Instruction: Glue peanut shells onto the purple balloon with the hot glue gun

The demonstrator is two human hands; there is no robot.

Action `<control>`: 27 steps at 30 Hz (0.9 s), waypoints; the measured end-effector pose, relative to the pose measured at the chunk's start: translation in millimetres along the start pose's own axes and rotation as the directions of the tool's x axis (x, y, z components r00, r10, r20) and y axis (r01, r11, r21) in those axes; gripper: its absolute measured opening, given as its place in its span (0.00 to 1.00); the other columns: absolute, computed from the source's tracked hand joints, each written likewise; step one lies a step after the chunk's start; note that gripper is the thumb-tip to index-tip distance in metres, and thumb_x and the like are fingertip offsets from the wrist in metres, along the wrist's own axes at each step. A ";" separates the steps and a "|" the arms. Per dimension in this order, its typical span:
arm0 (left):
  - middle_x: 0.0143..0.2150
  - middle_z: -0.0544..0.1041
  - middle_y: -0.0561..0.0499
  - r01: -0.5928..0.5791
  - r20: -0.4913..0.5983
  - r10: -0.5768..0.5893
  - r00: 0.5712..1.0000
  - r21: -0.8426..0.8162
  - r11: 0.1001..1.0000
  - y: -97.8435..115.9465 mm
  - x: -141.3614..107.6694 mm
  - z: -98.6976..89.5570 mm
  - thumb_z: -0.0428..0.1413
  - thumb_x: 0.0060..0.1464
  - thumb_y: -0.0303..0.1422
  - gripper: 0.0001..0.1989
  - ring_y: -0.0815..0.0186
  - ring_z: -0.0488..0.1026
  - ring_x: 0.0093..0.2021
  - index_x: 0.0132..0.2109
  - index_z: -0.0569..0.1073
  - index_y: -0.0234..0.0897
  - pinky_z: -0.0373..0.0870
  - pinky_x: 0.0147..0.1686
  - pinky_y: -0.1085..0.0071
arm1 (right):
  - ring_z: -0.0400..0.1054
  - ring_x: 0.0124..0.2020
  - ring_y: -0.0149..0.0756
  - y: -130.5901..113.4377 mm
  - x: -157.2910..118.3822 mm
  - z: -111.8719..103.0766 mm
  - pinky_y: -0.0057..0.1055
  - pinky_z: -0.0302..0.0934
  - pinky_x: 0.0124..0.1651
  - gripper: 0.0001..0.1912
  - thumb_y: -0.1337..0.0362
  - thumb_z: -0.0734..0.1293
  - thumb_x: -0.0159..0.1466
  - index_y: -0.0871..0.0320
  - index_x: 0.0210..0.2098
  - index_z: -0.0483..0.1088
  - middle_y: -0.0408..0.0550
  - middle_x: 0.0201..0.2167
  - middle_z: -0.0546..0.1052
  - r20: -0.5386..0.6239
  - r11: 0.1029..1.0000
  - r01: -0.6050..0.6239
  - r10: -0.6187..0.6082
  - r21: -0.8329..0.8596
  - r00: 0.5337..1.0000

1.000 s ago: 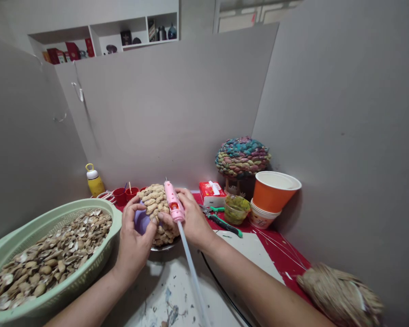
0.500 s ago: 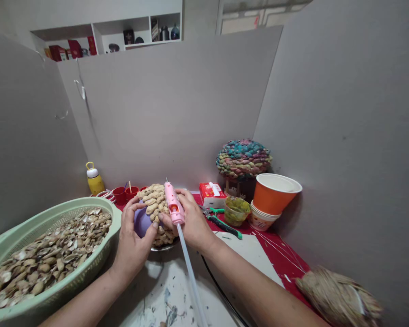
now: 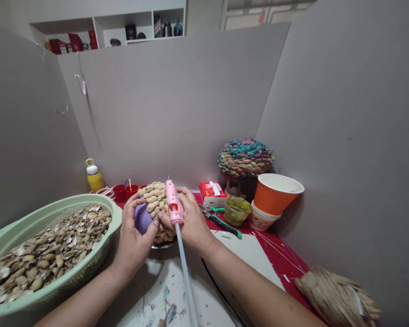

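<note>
My left hand (image 3: pixel 136 230) is curved round the left of the purple form (image 3: pixel 143 220), thumb and fingers bent and gripping it partly spread; peanut shells (image 3: pixel 155 196) face much of the form, a bare patch showing beside my left palm; my right hand (image 3: pixel 194 222) is closed about the pink glue gun (image 3: pixel 174 200) (its handle is hidden), nozzle pointing away, my right thumb against the shells; a translucent glue stick (image 3: pixel 184 268) extends from its rear; the form is between my hands, above a metal dish (image 3: pixel 163 245); a green basket (image 3: pixel 116 217) of loose shells (image 3: pixel 54 247) stands left.
</note>
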State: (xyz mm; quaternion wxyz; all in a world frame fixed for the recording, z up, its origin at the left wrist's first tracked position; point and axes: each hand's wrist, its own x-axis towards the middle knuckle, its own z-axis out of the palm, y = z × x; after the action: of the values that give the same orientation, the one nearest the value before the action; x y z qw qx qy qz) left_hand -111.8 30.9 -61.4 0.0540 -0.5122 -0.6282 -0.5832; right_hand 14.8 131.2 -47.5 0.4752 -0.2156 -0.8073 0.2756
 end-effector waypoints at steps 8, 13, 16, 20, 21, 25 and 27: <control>0.61 0.66 0.46 0.011 0.005 -0.010 1.000 -0.086 0.996 -3.9 -3.0 -5.3 0.55 0.55 0.30 0.20 0.55 0.63 0.62 0.54 0.65 0.43 0.55 0.64 0.48 | 0.64 0.54 0.48 2.1 0.1 0.4 0.43 0.60 0.59 0.20 0.55 0.72 0.56 0.61 0.42 0.69 0.59 0.52 0.65 0.007 1.000 0.010 -0.010 -0.010 1.000; 0.63 0.64 0.44 -0.050 0.003 0.050 0.999 -0.001 0.999 -5.7 -3.4 -3.6 0.57 0.55 0.32 0.23 0.54 0.60 0.64 0.57 0.64 0.43 0.54 0.65 0.48 | 0.64 0.54 0.48 0.8 -1.6 0.1 0.42 0.60 0.59 0.18 0.54 0.72 0.56 0.58 0.39 0.68 0.58 0.51 0.65 0.003 1.000 0.010 -0.010 -0.007 1.000; 0.64 0.64 0.44 -0.052 0.016 0.051 0.999 0.017 0.999 -5.7 -2.8 -3.2 0.57 0.56 0.33 0.23 0.55 0.60 0.64 0.58 0.63 0.43 0.53 0.66 0.49 | 0.64 0.53 0.48 0.5 -0.7 -0.6 0.42 0.60 0.59 0.19 0.53 0.72 0.56 0.59 0.40 0.68 0.59 0.51 0.65 0.001 1.000 0.002 -0.002 0.007 1.000; 0.65 0.62 0.44 -0.033 0.031 0.033 0.999 -0.002 0.999 -6.2 -2.8 -3.6 0.57 0.57 0.35 0.23 0.56 0.60 0.65 0.58 0.63 0.43 0.53 0.66 0.50 | 0.66 0.52 0.47 1.6 2.8 -4.3 0.42 0.60 0.58 0.18 0.52 0.70 0.57 0.58 0.39 0.67 0.57 0.49 0.68 -0.013 1.000 -0.008 0.008 0.019 1.000; 0.65 0.62 0.44 -0.031 0.036 0.031 0.999 -0.009 0.999 -6.5 -3.0 -3.8 0.56 0.57 0.35 0.22 0.56 0.60 0.65 0.59 0.63 0.44 0.53 0.66 0.50 | 0.66 0.51 0.47 1.8 3.6 -5.5 0.42 0.60 0.57 0.18 0.52 0.70 0.58 0.58 0.38 0.67 0.57 0.48 0.69 -0.017 1.000 -0.008 0.009 0.023 1.000; 0.65 0.63 0.45 -0.043 0.044 0.044 0.998 -0.028 0.999 -7.3 -3.2 -4.0 0.54 0.59 0.34 0.22 0.56 0.59 0.65 0.60 0.62 0.44 0.52 0.66 0.49 | 0.67 0.50 0.46 1.6 5.4 -8.7 0.41 0.60 0.57 0.17 0.50 0.69 0.59 0.58 0.37 0.67 0.56 0.46 0.70 -0.022 0.999 -0.008 0.009 0.031 1.000; 0.65 0.63 0.44 -0.048 0.037 0.049 0.998 -0.020 0.999 -7.0 -2.4 -3.8 0.55 0.58 0.35 0.23 0.56 0.59 0.66 0.60 0.62 0.44 0.52 0.66 0.49 | 0.66 0.50 0.46 1.0 5.3 -8.8 0.42 0.60 0.57 0.18 0.50 0.68 0.59 0.59 0.38 0.67 0.57 0.46 0.70 -0.023 0.999 -0.010 0.010 0.033 1.000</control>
State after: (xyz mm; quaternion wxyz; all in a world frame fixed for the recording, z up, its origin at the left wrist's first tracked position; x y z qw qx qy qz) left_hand -117.6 28.0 -66.5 0.0517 -0.5386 -0.6108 -0.5781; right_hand 20.3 137.3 -41.2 0.4867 -0.2150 -0.7960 0.2885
